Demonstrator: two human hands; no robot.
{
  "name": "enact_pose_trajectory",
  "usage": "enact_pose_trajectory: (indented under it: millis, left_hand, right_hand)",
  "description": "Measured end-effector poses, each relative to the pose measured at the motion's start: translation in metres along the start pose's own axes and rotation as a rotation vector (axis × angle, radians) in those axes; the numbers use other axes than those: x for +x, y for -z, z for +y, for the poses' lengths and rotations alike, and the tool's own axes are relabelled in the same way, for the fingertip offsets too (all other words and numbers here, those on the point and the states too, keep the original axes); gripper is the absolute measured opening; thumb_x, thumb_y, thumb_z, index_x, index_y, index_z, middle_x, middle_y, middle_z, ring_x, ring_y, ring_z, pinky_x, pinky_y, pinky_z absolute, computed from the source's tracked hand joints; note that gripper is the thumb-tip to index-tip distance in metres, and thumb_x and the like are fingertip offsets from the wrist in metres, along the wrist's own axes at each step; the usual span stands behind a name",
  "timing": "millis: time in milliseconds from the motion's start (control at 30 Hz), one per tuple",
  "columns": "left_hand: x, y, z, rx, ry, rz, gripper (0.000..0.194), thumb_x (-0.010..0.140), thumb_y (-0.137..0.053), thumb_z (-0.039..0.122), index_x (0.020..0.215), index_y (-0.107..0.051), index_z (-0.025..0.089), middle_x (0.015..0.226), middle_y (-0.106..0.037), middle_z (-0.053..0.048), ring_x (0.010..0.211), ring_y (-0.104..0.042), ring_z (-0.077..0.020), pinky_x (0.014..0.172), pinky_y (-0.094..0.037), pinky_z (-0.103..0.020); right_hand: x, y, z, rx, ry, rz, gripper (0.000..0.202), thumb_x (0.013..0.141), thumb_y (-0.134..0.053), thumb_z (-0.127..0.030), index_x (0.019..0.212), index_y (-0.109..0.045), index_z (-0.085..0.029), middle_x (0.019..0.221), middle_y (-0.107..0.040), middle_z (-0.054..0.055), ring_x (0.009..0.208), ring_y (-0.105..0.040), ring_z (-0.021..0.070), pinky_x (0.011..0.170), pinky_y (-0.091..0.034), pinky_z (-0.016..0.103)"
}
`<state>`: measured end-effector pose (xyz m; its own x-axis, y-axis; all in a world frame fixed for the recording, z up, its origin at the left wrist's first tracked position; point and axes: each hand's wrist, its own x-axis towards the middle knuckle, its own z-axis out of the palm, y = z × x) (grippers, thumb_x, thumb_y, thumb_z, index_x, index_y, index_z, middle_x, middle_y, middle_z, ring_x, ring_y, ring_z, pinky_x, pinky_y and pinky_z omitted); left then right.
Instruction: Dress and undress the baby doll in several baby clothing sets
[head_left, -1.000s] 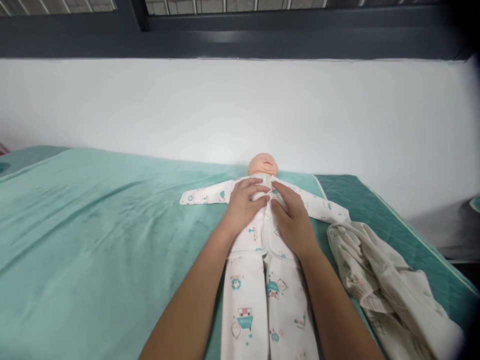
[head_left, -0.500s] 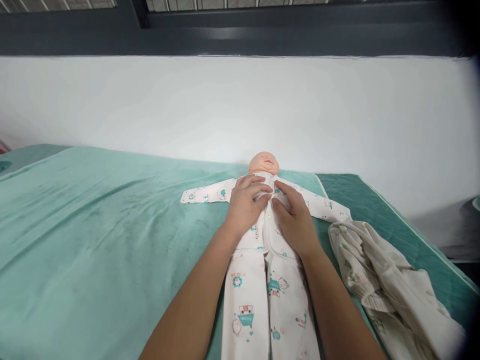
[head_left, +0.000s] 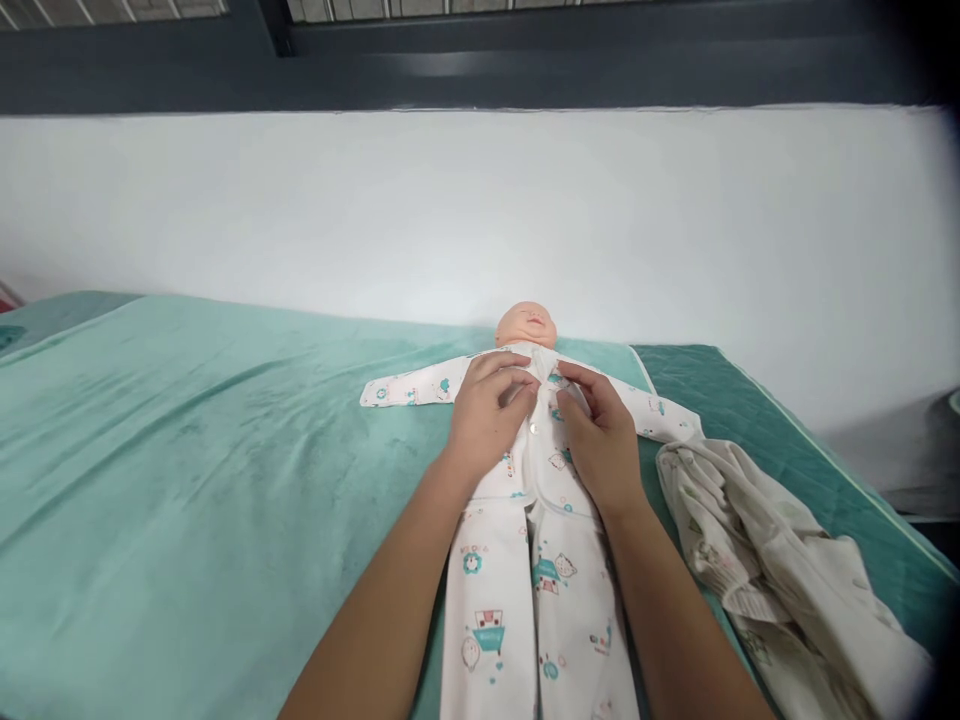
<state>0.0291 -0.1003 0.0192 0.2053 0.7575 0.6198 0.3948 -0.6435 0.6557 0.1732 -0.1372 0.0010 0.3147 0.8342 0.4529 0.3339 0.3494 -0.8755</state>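
Your left hand (head_left: 487, 415) and right hand (head_left: 600, 435) both pinch the front of the sleepsuit (head_left: 529, 560) at the chest of the doll (head_left: 527, 326), which lies on the green blanket (head_left: 187, 450).

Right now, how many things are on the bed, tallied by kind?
Dolls: 1, the baby doll lying face up.
Garments: 2, the printed white sleepsuit on the doll, with the left hand and right hand at its chest, and the crumpled beige garment beside it.
Covers: 1, the green blanket.
Total: 4.
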Motion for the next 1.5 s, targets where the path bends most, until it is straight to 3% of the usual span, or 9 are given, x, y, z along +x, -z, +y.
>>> enact_pose_trajectory:
  millis: [133, 233, 400, 533, 767, 1233, 1500]
  left_hand:
    - [-0.002, 0.010, 0.003, -0.082, 0.074, -0.028, 0.011, 0.088, -0.059, 0.019, 0.082, -0.067, 0.023, 0.119, -0.067, -0.002, 0.120, -0.054, -0.0183, 0.110, -0.038, -0.039]
    - [-0.003, 0.020, 0.006, -0.096, 0.115, -0.136, 0.013, 0.089, -0.059, 0.026, 0.078, -0.066, 0.023, 0.125, -0.064, -0.002, 0.128, -0.048, -0.0201, 0.113, -0.035, -0.042]
    - [-0.003, 0.036, 0.010, -0.152, 0.166, -0.402, 0.009, 0.086, -0.065, 0.033, 0.084, -0.069, 0.025, 0.146, -0.047, 0.000, 0.140, -0.035, -0.0242, 0.114, -0.035, -0.044]
    - [-0.002, 0.042, 0.007, -0.180, 0.173, -0.488, 0.010, 0.084, -0.067, 0.035, 0.089, -0.071, 0.027, 0.151, -0.040, 0.002, 0.143, -0.032, -0.0255, 0.117, -0.030, -0.046]
    - [-0.002, 0.040, 0.002, -0.173, 0.142, -0.517, 0.009, 0.083, -0.068, 0.033, 0.086, -0.071, 0.025, 0.152, -0.039, 0.000, 0.144, -0.030, -0.0264, 0.115, -0.033, -0.046]
    - [0.000, 0.044, 0.002, -0.193, 0.131, -0.575, 0.009, 0.087, -0.065, 0.033, 0.086, -0.069, 0.025, 0.153, -0.037, 0.001, 0.146, -0.027, -0.0215, 0.119, -0.026, -0.044]
    - [0.000, 0.044, 0.004, -0.208, 0.148, -0.555, 0.012, 0.086, -0.064, 0.036, 0.083, -0.069, 0.025, 0.152, -0.040, 0.002, 0.146, -0.027, -0.0241, 0.118, -0.028, -0.045]
  right_hand:
    - [0.000, 0.003, 0.000, 0.045, -0.054, 0.025, 0.027, 0.088, -0.055, -0.032, 0.112, -0.066, -0.027, 0.122, -0.066, 0.004, 0.115, -0.059, 0.0242, 0.101, -0.045, 0.044]
    - [0.001, 0.007, -0.004, 0.050, -0.055, 0.020, 0.017, 0.088, -0.056, -0.035, 0.097, -0.067, -0.026, 0.127, -0.064, 0.003, 0.118, -0.057, 0.0247, 0.103, -0.042, 0.044]
    - [0.004, 0.018, -0.013, 0.017, -0.062, -0.192, 0.014, 0.087, -0.060, -0.035, 0.079, -0.065, -0.025, 0.134, -0.059, 0.001, 0.127, -0.051, 0.0241, 0.105, -0.039, 0.041]
    - [0.004, 0.027, -0.015, -0.030, -0.072, -0.323, 0.011, 0.087, -0.062, -0.036, 0.081, -0.066, -0.026, 0.143, -0.052, -0.001, 0.132, -0.046, 0.0251, 0.104, -0.039, 0.042]
    - [0.001, 0.031, -0.014, -0.092, -0.029, -0.421, 0.003, 0.085, -0.065, -0.032, 0.086, -0.066, -0.029, 0.150, -0.043, -0.004, 0.141, -0.034, 0.0247, 0.116, -0.024, 0.046]
    - [0.002, 0.033, -0.011, -0.079, -0.005, -0.469, 0.008, 0.084, -0.068, -0.036, 0.087, -0.070, -0.030, 0.152, -0.041, -0.003, 0.144, -0.032, 0.0264, 0.118, -0.023, 0.048]
    - [0.000, 0.029, -0.016, -0.120, 0.039, -0.421, 0.007, 0.084, -0.068, -0.035, 0.082, -0.069, -0.029, 0.149, -0.046, -0.003, 0.141, -0.037, 0.0256, 0.118, -0.025, 0.047]
